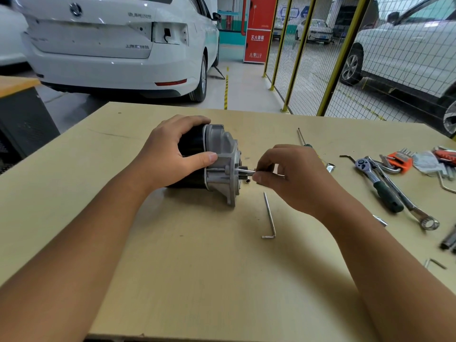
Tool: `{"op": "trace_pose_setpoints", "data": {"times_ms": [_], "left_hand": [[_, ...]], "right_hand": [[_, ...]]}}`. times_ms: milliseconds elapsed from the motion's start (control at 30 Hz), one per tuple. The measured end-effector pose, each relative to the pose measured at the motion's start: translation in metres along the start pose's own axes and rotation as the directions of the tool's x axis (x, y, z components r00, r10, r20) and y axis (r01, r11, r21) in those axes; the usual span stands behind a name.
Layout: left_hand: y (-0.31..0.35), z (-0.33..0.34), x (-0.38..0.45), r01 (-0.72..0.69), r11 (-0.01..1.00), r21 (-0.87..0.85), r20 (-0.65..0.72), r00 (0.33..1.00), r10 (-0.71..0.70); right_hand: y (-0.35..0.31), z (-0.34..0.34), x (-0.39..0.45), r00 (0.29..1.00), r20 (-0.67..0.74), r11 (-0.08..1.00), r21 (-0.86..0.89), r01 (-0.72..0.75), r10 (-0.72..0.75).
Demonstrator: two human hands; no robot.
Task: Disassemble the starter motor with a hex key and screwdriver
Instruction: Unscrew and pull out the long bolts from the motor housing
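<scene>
The starter motor (222,154) lies on its side in the middle of the wooden table (197,267), black body to the left, grey aluminium housing to the right. My left hand (172,154) grips the black body, thumb against the housing. My right hand (293,176) pinches a thin silver bolt or pin (245,171) that sticks out of the housing's right face. A silver hex key (270,218) lies loose on the table just below my right hand. A screwdriver (301,138) lies behind my right hand, its handle hidden.
To the right lie a ratchet with a green grip (381,186), a combination wrench (404,201), an orange hex key set (401,160), a small socket (330,167) and other loose tools. Beyond the table stand a white car (111,45) and a yellow mesh fence (320,58).
</scene>
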State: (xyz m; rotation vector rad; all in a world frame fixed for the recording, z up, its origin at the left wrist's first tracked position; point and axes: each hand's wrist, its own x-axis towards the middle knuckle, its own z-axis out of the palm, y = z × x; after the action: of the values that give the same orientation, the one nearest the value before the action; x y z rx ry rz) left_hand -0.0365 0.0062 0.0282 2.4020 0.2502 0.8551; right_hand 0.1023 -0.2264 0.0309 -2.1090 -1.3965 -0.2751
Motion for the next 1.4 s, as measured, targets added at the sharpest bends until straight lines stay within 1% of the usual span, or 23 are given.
{"op": "trace_pose_setpoints", "data": {"times_ms": [133, 267, 333, 533, 767, 967, 1033, 1133, 1233, 1400], "left_hand": [[0.001, 0.000, 0.000, 0.007, 1.000, -0.004, -0.004, 1.000, -0.007], [0.001, 0.000, -0.001, 0.006, 1.000, -0.006, 0.001, 1.000, -0.006], [0.002, -0.001, 0.000, 0.004, 1.000, -0.002, -0.001, 1.000, -0.004], [0.001, 0.000, 0.000, 0.003, 1.000, -0.004, -0.001, 1.000, -0.003], [0.001, 0.000, 0.000, 0.003, 1.000, -0.001, 0.001, 1.000, -0.003], [0.000, 0.000, 0.000, 0.005, 1.000, 0.000, -0.001, 1.000, -0.005], [0.000, 0.000, 0.000, 0.004, 1.000, -0.001, -0.002, 1.000, -0.004], [0.000, 0.000, 0.000, 0.001, 1.000, -0.002, 0.000, 1.000, -0.001], [-0.001, 0.000, 0.000, 0.003, 1.000, 0.004, 0.003, 1.000, -0.003], [0.000, 0.000, 0.000, 0.003, 1.000, -0.004, 0.001, 1.000, -0.003]], "right_hand": [[0.001, 0.000, -0.002, 0.999, 0.026, 0.997, 0.073, -0.036, 0.035], [0.001, -0.003, -0.002, 1.000, 0.006, 0.996, 0.086, -0.028, 0.028], [0.002, -0.006, -0.001, 0.999, 0.018, 0.996, 0.076, -0.047, 0.045], [0.004, -0.008, 0.001, 0.997, 0.075, 0.999, -0.011, -0.035, 0.036], [0.003, -0.008, 0.001, 0.995, 0.079, 0.998, -0.041, -0.054, 0.057], [0.005, -0.006, 0.001, 0.995, 0.064, 0.997, 0.007, -0.075, 0.074], [0.006, -0.005, -0.001, 0.994, 0.057, 0.994, 0.057, -0.092, 0.088], [0.004, -0.007, -0.001, 0.996, 0.038, 0.992, 0.099, -0.079, 0.075], [0.005, -0.009, 0.001, 0.999, 0.033, 0.997, 0.061, -0.045, 0.043], [0.006, -0.009, 0.001, 0.999, 0.024, 0.999, 0.027, -0.045, 0.045]]}}
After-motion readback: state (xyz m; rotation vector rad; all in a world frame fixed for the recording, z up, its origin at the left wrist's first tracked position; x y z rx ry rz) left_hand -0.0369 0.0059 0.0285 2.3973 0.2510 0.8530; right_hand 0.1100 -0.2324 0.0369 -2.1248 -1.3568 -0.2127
